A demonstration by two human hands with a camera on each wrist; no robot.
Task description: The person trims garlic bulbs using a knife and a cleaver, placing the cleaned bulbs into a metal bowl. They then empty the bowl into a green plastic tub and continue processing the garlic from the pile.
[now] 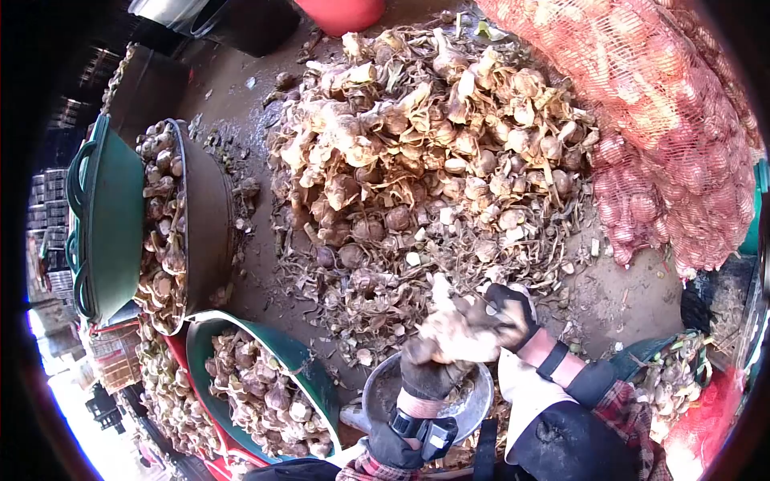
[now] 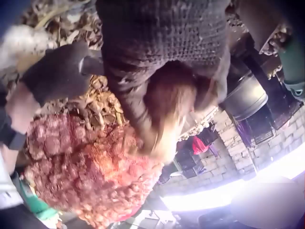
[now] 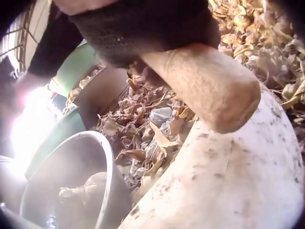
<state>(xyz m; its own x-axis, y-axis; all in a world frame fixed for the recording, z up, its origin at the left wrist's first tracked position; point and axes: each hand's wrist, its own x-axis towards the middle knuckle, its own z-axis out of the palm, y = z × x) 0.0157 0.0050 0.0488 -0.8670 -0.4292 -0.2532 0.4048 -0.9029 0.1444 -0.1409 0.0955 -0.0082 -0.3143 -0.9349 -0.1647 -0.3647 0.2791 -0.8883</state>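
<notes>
My left hand (image 1: 433, 377), in a dark knitted glove, grips a garlic bulb (image 2: 172, 102) by its round end; its pale stem sticks out in the left wrist view. Close beside it, my right hand (image 1: 513, 311), also in a dark glove, holds a tool by its thick wooden handle (image 3: 214, 88). The tool's working end is hidden, and glare washes out the space between the hands in the head view. Below the hands stands a grey bucket (image 1: 486, 405). One garlic bulb (image 3: 95, 187) lies in it in the right wrist view.
Ahead lies a large heap of garlic (image 1: 417, 136) with dry stalks. Red net sacks (image 1: 642, 120) stand full at the right. To the left are a green tub (image 1: 321, 385) of bulbs and a brown tub (image 1: 207, 216). A white-covered leg (image 1: 525, 389) is beside the bucket.
</notes>
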